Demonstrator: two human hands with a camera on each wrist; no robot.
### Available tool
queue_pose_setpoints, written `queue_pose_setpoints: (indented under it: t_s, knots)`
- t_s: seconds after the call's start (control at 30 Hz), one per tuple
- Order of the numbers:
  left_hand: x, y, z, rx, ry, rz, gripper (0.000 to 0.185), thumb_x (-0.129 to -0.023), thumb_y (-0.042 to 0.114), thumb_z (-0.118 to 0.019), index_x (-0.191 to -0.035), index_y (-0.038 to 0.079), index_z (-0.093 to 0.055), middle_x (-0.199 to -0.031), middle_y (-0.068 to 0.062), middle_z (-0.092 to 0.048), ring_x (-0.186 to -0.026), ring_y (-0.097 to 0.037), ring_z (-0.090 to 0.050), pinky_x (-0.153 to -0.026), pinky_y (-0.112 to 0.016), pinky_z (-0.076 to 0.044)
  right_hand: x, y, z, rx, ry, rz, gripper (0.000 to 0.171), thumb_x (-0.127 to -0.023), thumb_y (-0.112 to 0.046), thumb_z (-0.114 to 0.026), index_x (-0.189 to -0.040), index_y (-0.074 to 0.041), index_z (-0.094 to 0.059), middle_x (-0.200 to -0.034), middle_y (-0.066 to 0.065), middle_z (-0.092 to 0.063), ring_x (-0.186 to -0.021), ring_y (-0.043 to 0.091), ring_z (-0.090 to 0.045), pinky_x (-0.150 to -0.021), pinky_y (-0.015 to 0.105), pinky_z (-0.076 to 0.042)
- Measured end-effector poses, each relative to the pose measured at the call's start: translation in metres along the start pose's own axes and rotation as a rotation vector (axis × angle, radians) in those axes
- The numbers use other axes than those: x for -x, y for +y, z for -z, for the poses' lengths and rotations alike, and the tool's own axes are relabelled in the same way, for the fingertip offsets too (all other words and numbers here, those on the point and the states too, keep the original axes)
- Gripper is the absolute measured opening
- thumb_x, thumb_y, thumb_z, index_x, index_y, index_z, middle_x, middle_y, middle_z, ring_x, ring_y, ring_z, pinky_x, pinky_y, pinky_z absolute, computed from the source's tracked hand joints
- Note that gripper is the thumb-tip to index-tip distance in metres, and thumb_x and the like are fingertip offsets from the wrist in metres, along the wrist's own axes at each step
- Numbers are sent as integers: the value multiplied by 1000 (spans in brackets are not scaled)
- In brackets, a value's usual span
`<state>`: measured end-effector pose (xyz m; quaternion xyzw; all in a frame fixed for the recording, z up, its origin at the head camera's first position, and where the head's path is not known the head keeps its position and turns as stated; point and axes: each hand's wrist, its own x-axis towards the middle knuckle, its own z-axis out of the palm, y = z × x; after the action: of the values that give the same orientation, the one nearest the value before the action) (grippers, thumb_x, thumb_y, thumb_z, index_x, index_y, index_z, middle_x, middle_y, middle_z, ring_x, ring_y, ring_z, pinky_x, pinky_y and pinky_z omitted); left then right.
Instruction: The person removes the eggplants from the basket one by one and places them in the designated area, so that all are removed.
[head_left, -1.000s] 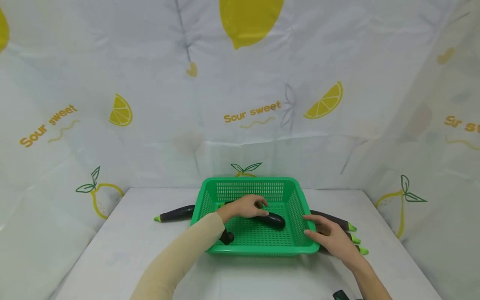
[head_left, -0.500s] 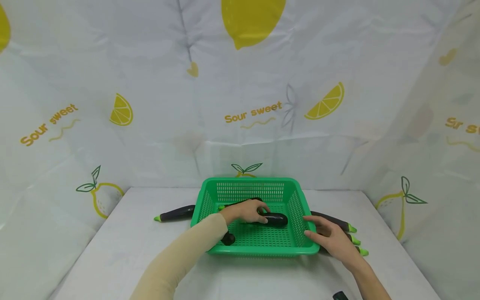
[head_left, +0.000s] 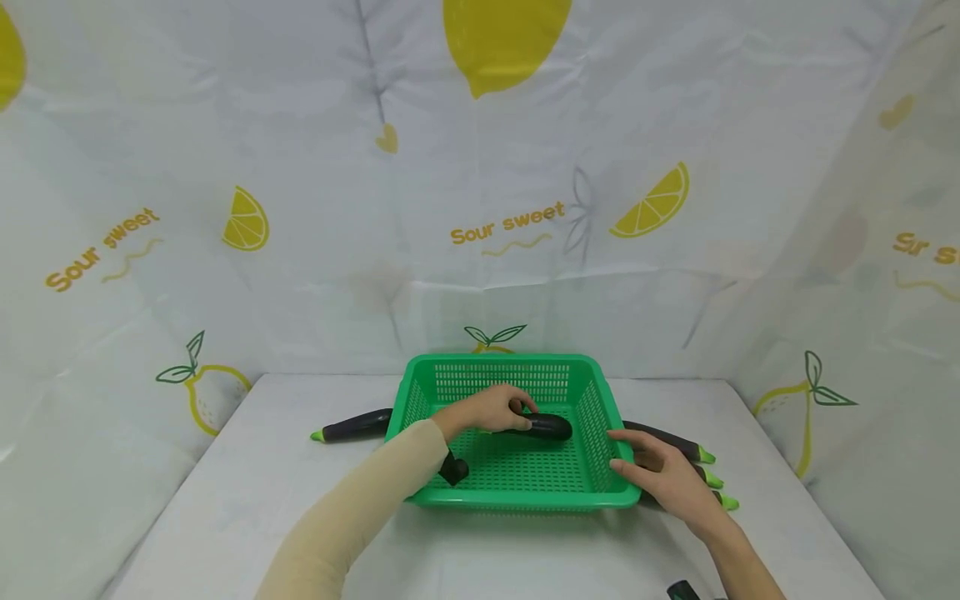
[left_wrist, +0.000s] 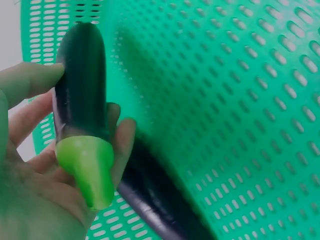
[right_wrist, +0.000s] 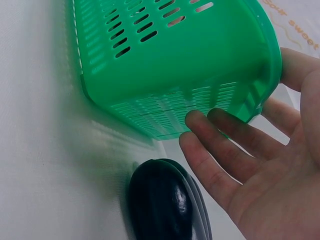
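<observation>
One green perforated basket (head_left: 596,417) is sitting at the table's center. Six eggplants are showing: two inside it (head_left: 547,427) (head_left: 453,471), one at nine o'clock (head_left: 352,426), three at three o'clock (head_left: 671,441) (head_left: 708,480) (head_left: 726,501).

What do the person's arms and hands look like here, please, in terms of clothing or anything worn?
The left arm wears a long beige sleeve ending at the wrist; the left hand is bare. The right hand and forearm are bare, with no glove or ring visible.
</observation>
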<state>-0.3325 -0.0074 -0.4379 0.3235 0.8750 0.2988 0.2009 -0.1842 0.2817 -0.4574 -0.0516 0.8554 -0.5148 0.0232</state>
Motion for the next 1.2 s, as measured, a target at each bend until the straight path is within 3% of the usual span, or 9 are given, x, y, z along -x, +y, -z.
queue_pose_setpoints:
  t_s: [0.17, 0.3, 0.43, 0.63, 0.73, 0.87, 1.0, 1.2]
  knots:
    - [5, 8, 10, 101, 6, -26, 28, -101, 18, -65, -128, 13, -69, -107, -5, -65, -86, -22, -66, -77, -41, -57, -1, 0, -1, 26, 12, 1, 56, -98, -33, -71, -147, -13, -54, -146, 21, -52, -121, 31, -61, -84, 27, -53]
    - [11, 14, 19, 124, 17, -40, 30, -101, 18, -65, -130, 10, -67, -112, -8, -65, -81, -20, -67, -72, -36, -58, -1, 0, -1, 15, 9, 0, 55, -98, -32, -71, -147, -13, -54, -145, 21, -52, -121, 30, -61, -83, 27, -53]
    - [17, 16, 27, 128, 36, -44, 34, -101, 19, -65, -132, 7, -64, -121, -10, -63, -89, -23, -67, -71, -33, -57, 0, 0, -1, 5, 4, 2, 56, -97, -32, -71, -147, -13, -53, -144, 21, -53, -120, 28, -61, -83, 27, -53]
    - [34, 22, 44, 177, 59, -56, 36, -101, 19, -65, -134, 6, -62, -125, -13, -61, -101, -35, -66, -82, -46, -57, 0, 0, -1, -3, 2, -2, 56, -98, -31, -71, -147, -13, -53, -144, 21, -53, -119, 29, -61, -83, 28, -53]
    - [43, 25, 53, 178, 82, -58, 35, -101, 22, -65, -134, 9, -62, -126, -12, -60, -104, -37, -66, -82, -44, -57, 0, -1, -1, 1, 5, -4, 56, -98, -31, -71, -147, -12, -53, -145, 22, -52, -121, 31, -61, -83, 27, -53]
    - [54, 27, 63, 163, 112, -51, 34, -102, 30, -63, -133, 15, -62, -128, -9, -60, -107, -30, -65, -78, -35, -57, 0, -1, -1, 2, 4, -7, 56, -98, -31, -71, -147, -12, -53, -144, 23, -52, -121, 32, -61, -82, 27, -53]
    - [65, 27, 70, 150, 157, -26, 33, -104, 36, -60, -132, 20, -64, -125, -5, -61, -102, -19, -63, -77, -34, -56, 0, 0, -1, -5, -2, 0, 57, -98, -32, -71, -147, -11, -53, -143, 22, -53, -120, 32, -61, -82, 28, -54]
    - [84, 27, 78, 144, 212, -25, 32, -104, 35, -60, -131, 18, -65, -123, -6, -63, -101, -19, -63, -77, -35, -56, 0, 0, 0, 14, -2, 0, 57, -97, -35, -71, -146, -13, -54, -144, 20, -54, -122, 33, -60, -84, 29, -53]
